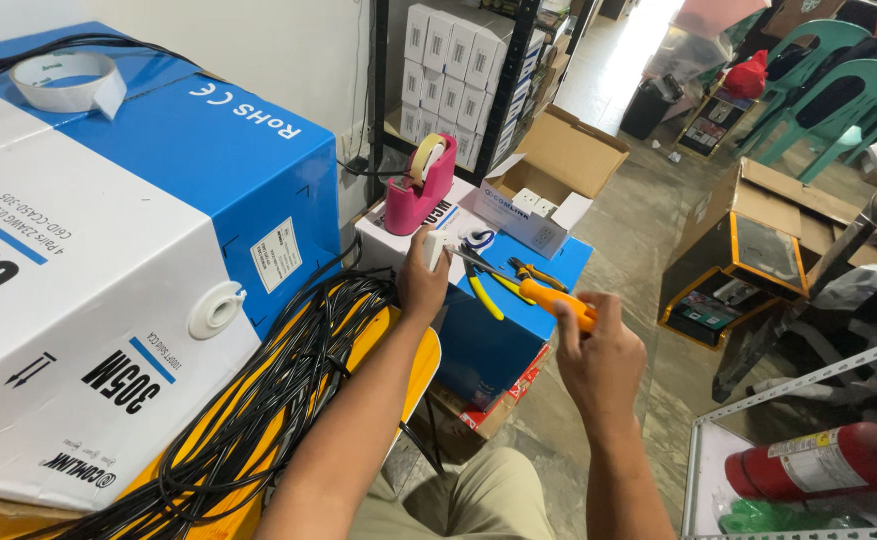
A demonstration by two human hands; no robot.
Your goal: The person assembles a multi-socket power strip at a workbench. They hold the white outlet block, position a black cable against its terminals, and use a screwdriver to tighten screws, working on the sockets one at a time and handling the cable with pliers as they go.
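Note:
My left hand (pixel 422 286) grips a small white plastic block (pixel 435 248), held upright above a blue box. My right hand (pixel 598 352) is closed around the orange handle of a screwdriver (pixel 548 296). Its metal shaft runs up and left, and its tip touches the white block. Yellow-handled pliers (pixel 488 290) and a second orange-and-black hand tool (pixel 536 272) lie on the blue box (pixel 498 340) just behind the screwdriver.
A large blue-and-white cable carton (pixel 108 260) with a tape roll (pixel 66 80) stands left. A black cable coil (pixel 278 390) lies on a yellow chair. A pink tape dispenser (pixel 422 186), an open cardboard box (pixel 558 160), and a red fire extinguisher (pixel 818 462) are nearby.

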